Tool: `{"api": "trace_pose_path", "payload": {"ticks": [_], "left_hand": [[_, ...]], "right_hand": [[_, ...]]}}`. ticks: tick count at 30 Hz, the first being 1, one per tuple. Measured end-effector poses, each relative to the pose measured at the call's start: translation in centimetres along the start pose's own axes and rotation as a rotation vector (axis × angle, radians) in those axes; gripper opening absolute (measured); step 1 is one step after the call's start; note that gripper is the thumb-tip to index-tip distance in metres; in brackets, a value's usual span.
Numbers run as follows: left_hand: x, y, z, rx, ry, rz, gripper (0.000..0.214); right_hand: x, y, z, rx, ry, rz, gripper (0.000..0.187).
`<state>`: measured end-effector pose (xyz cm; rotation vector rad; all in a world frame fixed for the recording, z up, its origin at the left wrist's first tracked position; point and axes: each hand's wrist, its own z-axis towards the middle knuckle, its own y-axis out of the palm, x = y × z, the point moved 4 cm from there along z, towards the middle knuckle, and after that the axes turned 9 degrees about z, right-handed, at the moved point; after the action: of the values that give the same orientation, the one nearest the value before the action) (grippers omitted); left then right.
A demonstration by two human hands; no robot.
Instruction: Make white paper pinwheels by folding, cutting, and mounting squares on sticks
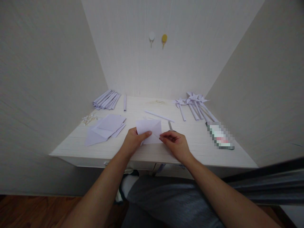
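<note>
Both my hands hold one folded white paper sheet just above the front of a pale wooden desk. My left hand pinches its lower left edge, thumb on top. My right hand pinches its lower right corner with curled fingers. Scissors lie on the desk just behind my right hand, partly hidden by it.
A stack of white sheets lies left of my hands. Rolled paper sticks are piled at the back left, one loose roll in the middle. Paper pinwheels lie at the back right. Small pale bits sit at the left edge.
</note>
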<state>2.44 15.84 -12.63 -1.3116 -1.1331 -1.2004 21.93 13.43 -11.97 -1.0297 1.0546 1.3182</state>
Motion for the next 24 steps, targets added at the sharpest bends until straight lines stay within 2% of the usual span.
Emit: {"api": "trace_pose_path", "payload": {"ticks": [6,15,24], "left_hand": [[-0.42,-0.08,0.24,0.005,-0.009,0.0,0.049],[0.15,0.08,-0.12,0.011,-0.006,-0.005,0.048],[-0.1,0.24,0.0,-0.022,-0.004,-0.012,0.047]], "right_hand": [[-0.07,0.04,0.07,-0.01,-0.003,0.0,0.011],[-0.52,0.14,-0.03,-0.024,-0.003,0.001,0.011],[-0.02,0.13,0.09,-0.021,0.018,0.036,0.012]]}}
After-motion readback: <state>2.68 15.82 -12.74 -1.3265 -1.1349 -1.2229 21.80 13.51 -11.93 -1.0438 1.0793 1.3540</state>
